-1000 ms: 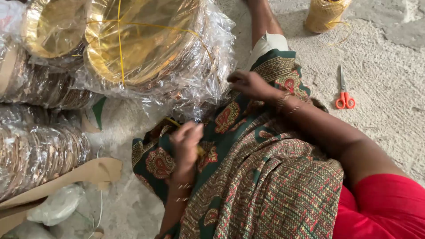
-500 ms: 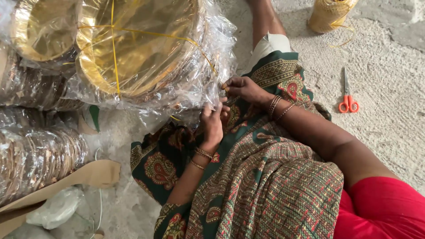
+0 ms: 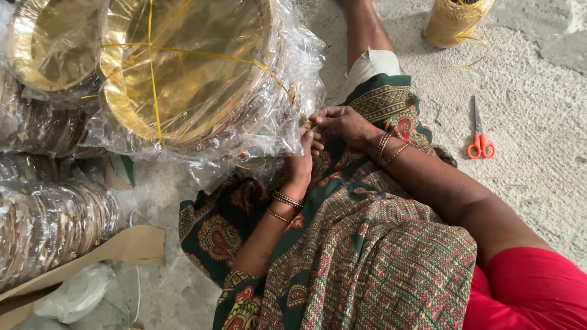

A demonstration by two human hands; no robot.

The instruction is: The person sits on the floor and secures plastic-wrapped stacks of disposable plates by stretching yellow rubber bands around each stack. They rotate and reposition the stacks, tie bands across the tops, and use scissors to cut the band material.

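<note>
A stack of gold-coloured plates wrapped in clear plastic (image 3: 189, 73) leans on its side before me, crossed by yellow string (image 3: 151, 67). Both hands meet at the bundle's right edge. My left hand (image 3: 304, 157) pinches the string and plastic there, and my right hand (image 3: 342, 124) grips the same string just above it. Bangles circle both wrists. My lap is covered by green and red patterned cloth (image 3: 367, 256).
More plastic-wrapped plate stacks (image 3: 49, 226) lie at the left, with another at the top left (image 3: 49, 43). Orange-handled scissors (image 3: 480, 137) rest on the concrete floor at the right. A spool of yellow string (image 3: 455, 21) stands at the top. Cardboard (image 3: 122, 244) lies lower left.
My left hand has risen from my lap to the bundle's edge and joined my right hand on the string. The bundle has tilted slightly toward me.
</note>
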